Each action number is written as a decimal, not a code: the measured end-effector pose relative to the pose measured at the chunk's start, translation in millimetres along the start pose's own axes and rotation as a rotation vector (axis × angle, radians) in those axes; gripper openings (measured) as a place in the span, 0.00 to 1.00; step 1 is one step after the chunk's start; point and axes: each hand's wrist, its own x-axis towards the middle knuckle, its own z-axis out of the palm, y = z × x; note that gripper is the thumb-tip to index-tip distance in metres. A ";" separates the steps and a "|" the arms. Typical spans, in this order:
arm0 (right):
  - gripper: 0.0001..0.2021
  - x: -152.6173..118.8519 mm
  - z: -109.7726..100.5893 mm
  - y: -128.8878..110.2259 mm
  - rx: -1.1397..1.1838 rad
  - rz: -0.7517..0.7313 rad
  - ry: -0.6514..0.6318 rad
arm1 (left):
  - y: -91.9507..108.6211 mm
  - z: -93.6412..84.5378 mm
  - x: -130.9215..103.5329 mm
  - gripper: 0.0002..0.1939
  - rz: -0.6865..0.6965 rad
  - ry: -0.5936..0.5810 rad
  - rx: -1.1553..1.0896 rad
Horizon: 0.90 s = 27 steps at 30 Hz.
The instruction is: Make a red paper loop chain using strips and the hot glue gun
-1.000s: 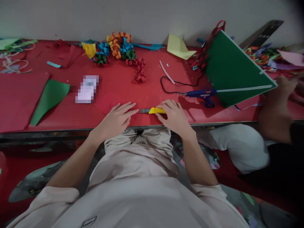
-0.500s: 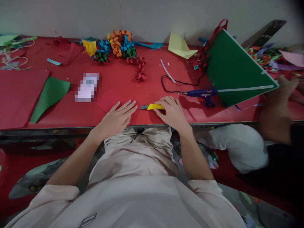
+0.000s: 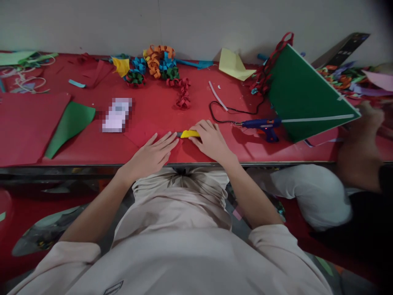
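My left hand (image 3: pixel 153 155) lies flat with its fingers spread on red paper near the front edge of the red table (image 3: pixel 260 153). Just right of its fingertips is a yellow cutter (image 3: pixel 189 134), gripped in my right hand (image 3: pixel 211 141). The cutter's grey blade end points left and meets the fingertips of my left hand in the view. The red paper blends into the tabletop, so its edges are hard to make out.
A phone (image 3: pixel 117 115) and green paper (image 3: pixel 71 123) lie on the left. Curled paper chains (image 3: pixel 159 61) sit at the back. On the right are a blue glue gun (image 3: pixel 260 124), its black cable, a green board (image 3: pixel 303 94) and another person's hand (image 3: pixel 365 131).
My right hand has moved left with the cutter, bringing its blade up to my left fingertips. My left hand stays flat. The view has shifted slightly.
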 end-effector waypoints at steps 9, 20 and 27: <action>0.13 48.3 15.9 -2.4 0.024 -0.042 -0.027 | -3.1 4.3 1.6 0.30 -0.010 0.013 -0.008; 0.13 43.8 13.1 20.8 -0.026 0.297 0.115 | 6.9 -3.7 -29.1 0.31 -0.059 0.142 0.018; 0.16 -8.4 -8.4 -26.1 0.034 -0.072 0.125 | -10.1 -5.0 -51.2 0.19 -0.129 0.370 -0.214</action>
